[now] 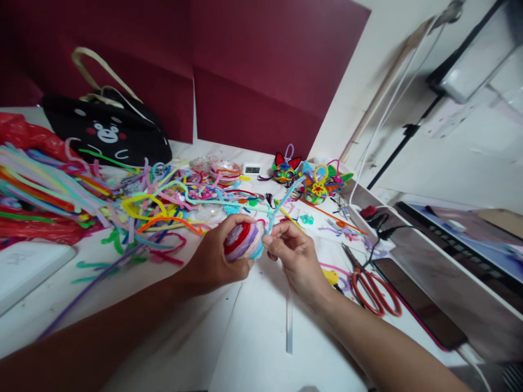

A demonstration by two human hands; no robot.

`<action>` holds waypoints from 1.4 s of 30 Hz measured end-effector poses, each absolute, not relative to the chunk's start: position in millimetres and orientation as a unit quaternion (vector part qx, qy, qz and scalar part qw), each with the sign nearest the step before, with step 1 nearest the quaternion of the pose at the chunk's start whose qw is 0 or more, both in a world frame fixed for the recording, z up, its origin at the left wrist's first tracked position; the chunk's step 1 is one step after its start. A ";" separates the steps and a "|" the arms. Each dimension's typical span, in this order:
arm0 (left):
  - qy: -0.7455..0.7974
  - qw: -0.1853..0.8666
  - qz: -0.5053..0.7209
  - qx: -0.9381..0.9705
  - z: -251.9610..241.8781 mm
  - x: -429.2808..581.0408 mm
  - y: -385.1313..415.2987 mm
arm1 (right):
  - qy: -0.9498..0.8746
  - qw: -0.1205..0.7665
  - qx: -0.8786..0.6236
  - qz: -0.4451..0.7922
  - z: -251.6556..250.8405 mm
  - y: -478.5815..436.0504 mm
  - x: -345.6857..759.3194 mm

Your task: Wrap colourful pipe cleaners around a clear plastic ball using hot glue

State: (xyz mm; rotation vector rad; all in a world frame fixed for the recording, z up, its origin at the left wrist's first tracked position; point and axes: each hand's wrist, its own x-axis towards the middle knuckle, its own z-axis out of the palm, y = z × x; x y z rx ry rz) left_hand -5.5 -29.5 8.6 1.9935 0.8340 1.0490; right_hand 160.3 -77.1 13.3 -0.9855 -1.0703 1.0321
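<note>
In my left hand [212, 253] is a ball wrapped in pipe cleaners [242, 241], with coiled bands of purple, red, cream and blue. The fingers and thumb curl around its left side. My right hand [292, 250] pinches a light blue pipe cleaner [281, 202] close against the ball's right side. Its free length sticks up and to the right above my fingers. Part of the ball is hidden behind my left fingers.
Loose pipe cleaners [53, 179] heap across the left and back. Finished-looking decorated balls [285, 173] stand at the back beside a small digital display [251, 169]. Red-handled scissors [373, 291] and a phone [419, 302] lie right. A black bag [108, 128] sits back left.
</note>
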 end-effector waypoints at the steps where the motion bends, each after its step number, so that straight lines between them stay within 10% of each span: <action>1: 0.324 0.355 0.404 0.778 8.9 -5.6 -29.5 | -0.463 0.626 -0.429 0.458 13.6 -76.9 160.8; 42: 0.310 0.331 0.383 0.805 12.7 -6.0 -32.5 | -0.441 0.600 -0.395 0.538 12.4 -70.6 177.7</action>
